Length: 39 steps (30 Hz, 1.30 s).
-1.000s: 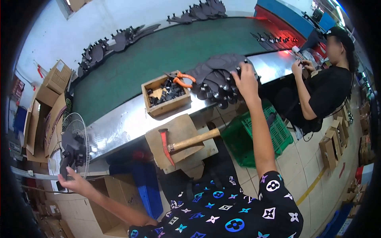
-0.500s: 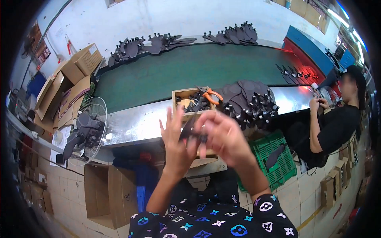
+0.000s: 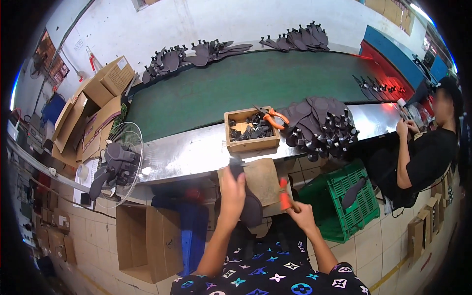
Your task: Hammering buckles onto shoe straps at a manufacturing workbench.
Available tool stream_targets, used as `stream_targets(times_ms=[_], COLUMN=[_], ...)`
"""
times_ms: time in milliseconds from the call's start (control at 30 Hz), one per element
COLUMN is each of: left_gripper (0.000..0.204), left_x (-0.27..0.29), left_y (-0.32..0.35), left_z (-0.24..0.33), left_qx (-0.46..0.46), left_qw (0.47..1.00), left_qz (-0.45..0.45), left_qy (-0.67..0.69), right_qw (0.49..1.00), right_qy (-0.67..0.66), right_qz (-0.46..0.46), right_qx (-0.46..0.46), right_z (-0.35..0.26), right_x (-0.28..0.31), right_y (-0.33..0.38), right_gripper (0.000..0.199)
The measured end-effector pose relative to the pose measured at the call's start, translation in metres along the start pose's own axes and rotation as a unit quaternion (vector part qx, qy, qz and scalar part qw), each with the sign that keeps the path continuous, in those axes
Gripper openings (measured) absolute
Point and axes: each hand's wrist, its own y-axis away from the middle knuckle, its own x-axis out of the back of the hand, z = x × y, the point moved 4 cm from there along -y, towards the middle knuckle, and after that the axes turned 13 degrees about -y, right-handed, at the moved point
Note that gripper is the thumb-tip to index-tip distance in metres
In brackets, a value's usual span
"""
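Note:
My left hand [image 3: 232, 195] is closed round a dark grey paddle-shaped piece [image 3: 252, 210]. A black fitting at that piece's narrow end sticks up beyond my fingers, a little blurred, and its broad rounded end hangs toward my lap. In my right hand [image 3: 304, 218] is a hammer [image 3: 284, 194] with an orange-red head, gripped by the handle. The head is over the right edge of a tan work board [image 3: 264, 181], which lies between my hands. Just beyond the board stands a wooden box [image 3: 253, 144] of small black parts, with orange-handled pliers [image 3: 273, 118] across its right corner.
A pile of grey paddle pieces [image 3: 319, 123] lies right of the box on the metal ledge. Behind runs a green conveyor belt [image 3: 236, 88]. A green crate [image 3: 364, 221], an open carton [image 3: 150, 241] and a fan [image 3: 120, 164] surround me. A co-worker [image 3: 432, 147] sits at right.
My hands, close together before, are now apart and lower. The right hand has taken up the hammer. My left hand has the grey piece with its fitting pointing away from me.

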Motion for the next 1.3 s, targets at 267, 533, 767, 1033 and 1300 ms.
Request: stream_targets(times_ms=[267,533,767,1033,1300], left_gripper=[0.034,0.010,0.015,0.011,0.010], left_x=[-0.030,-0.093,-0.062,0.058,0.067], left_y=[-0.084,-0.205,-0.185,-0.068,-0.011], left_z=[0.003,-0.027,-0.021,0.104,0.097], left_qx=[-0.119,-0.133,-0.193,-0.128,-0.036], left_qw=[0.975,0.905,0.946,0.990,0.983], left_qz=[-0.022,-0.228,-0.124,-0.022,0.010], left_qy=[-0.189,-0.333,-0.229,0.049,0.181], right_qw=[0.886,0.877,0.895,0.886,0.846], right_qy=[-0.385,-0.437,-0.444,-0.447,-0.517], right_qz=[0.139,0.135,0.041,0.021,-0.030], right_qx=[-0.219,-0.148,-0.010,0.121,0.127], right_z=[0.043,0.030,-0.062,-0.171,-0.203], right_x=[0.058,0.064,0.066,0.056,0.011], right_y=[0.112,0.061,-0.018,-0.079,-0.078], right_gripper=[0.026,0.019,0.020,0.027,0.025])
